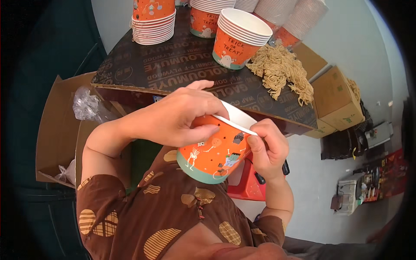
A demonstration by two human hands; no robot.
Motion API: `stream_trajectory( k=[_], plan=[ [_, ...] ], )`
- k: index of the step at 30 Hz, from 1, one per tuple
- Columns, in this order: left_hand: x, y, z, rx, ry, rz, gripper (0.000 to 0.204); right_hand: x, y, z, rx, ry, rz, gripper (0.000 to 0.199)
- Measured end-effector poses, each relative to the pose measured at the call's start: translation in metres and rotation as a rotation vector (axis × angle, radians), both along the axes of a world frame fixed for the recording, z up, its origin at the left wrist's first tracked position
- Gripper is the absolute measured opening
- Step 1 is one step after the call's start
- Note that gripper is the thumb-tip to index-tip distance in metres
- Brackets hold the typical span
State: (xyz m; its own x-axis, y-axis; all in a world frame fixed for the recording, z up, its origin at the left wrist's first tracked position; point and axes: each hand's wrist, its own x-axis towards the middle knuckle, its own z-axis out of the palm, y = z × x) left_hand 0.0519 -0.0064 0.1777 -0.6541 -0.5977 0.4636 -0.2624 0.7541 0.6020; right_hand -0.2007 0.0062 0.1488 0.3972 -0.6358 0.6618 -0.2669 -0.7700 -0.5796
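I hold an orange paper cup (pixel 214 154) with a teal base and cartoon ghost and skeleton prints close to my chest, tilted with its white rim pointing up and right. My left hand (pixel 175 117) wraps over the cup's top and side. My right hand (pixel 266 147) pinches the white rim at the cup's right edge. Both hands are closed on this one cup.
A dark plywood tabletop (pixel 173 65) carries several stacks of the same orange cups (pixel 236 39), (pixel 154 21) and a pile of tan shredded paper filler (pixel 281 69). An open cardboard box (pixel 58 130) with clear plastic stands left; more boxes (pixel 336 102) stand right. A red stool (pixel 245 184) is below.
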Motion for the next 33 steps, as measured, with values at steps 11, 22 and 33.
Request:
stream_trajectory(
  k=[11, 22, 33],
  plan=[
    [-0.012, 0.011, -0.044, 0.332, 0.037, -0.019, 0.021, 0.003, 0.028, -0.016, 0.328, 0.160, 0.002, 0.006],
    [-0.017, 0.020, -0.048, 0.333, -0.005, -0.096, 0.016, -0.005, 0.020, -0.001, 1.078, 0.141, 0.401, 0.042],
    [-0.019, 0.026, -0.040, 0.347, -0.062, -0.091, 0.013, -0.004, 0.024, -0.001, 1.222, 0.053, 0.378, 0.048]
  ],
)
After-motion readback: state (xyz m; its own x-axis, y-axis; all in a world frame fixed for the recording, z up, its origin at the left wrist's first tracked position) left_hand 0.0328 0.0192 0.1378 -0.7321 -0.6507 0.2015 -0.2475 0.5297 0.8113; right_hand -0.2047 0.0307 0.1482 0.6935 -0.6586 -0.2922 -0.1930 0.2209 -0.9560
